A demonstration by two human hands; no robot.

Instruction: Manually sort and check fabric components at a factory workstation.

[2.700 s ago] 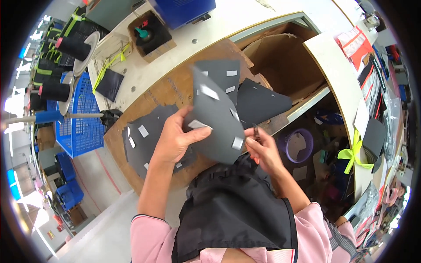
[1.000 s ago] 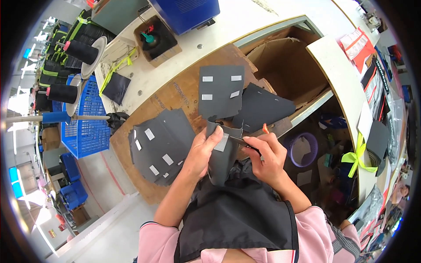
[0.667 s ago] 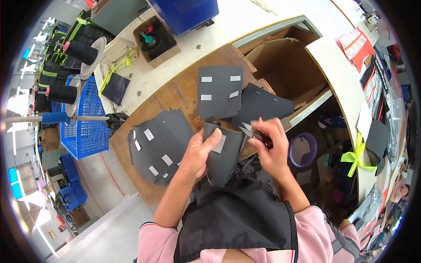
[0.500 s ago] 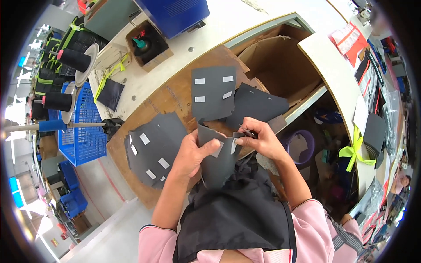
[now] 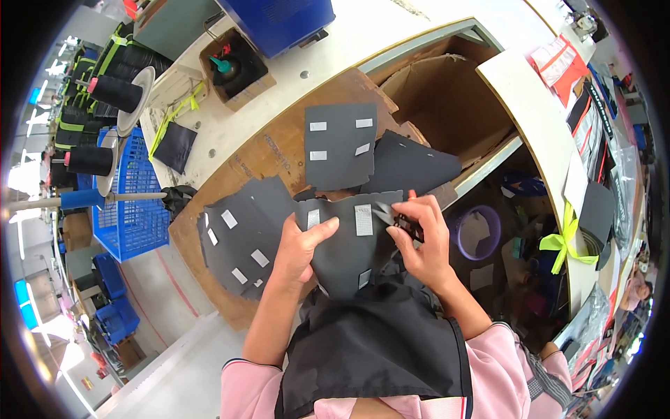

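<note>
My left hand (image 5: 296,246) is closed on the left edge of a dark grey fabric panel (image 5: 340,253), its thumb lying on the front near a white patch (image 5: 313,217). The panel hangs in front of my black apron (image 5: 380,342) and bears light rectangular patches, with a larger one (image 5: 363,220) near its top right. In my right hand (image 5: 427,244) is a pair of thread snips (image 5: 407,225), dark-handled with a short metal blade. Its tip points at the larger patch; whether it touches cannot be told. Something red shows by the right fingertips.
On the brown board (image 5: 265,157) lie a patched grey panel (image 5: 340,164), a plain dark piece (image 5: 408,164) and a stack of panels (image 5: 244,230). A cardboard box (image 5: 447,91) gapes at the back right. Thread cones (image 5: 115,94) and a blue basket (image 5: 132,202) stand left.
The panel has gone from folded to spread, so its upper edge and larger patch face up. My right hand has let go of its edge and moved slightly right and down with the snips.
</note>
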